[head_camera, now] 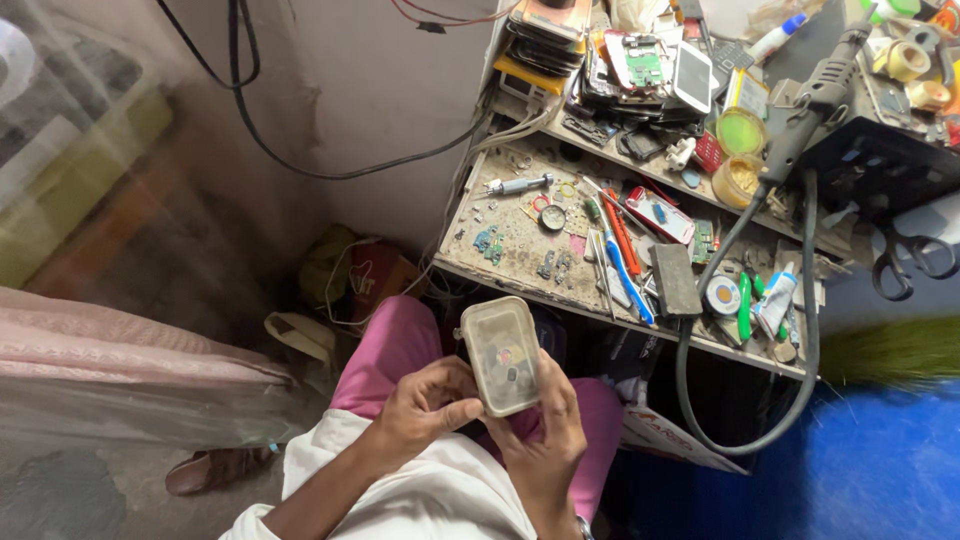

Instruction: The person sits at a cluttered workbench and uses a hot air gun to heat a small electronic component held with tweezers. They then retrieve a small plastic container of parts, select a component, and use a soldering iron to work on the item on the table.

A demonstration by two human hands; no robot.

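A small clear plastic box (501, 353) with a lid and tiny parts inside sits over my lap. My left hand (425, 405) grips its left side with the thumb across the lower edge. Under the box, my right hand (547, 440) holds it from below and the right, fingers curled up along its edge. I wear pink trousers (396, 345) and a white top (440, 490).
A dusty workbench (520, 240) ahead holds screwdrivers, tweezers, a small phone (660, 213), circuit bits and a grey block (676, 280). A shelf above carries stacked phones and boards (640, 60). A thick grey hose (745, 440) loops down on the right. Black cables run along the wall.
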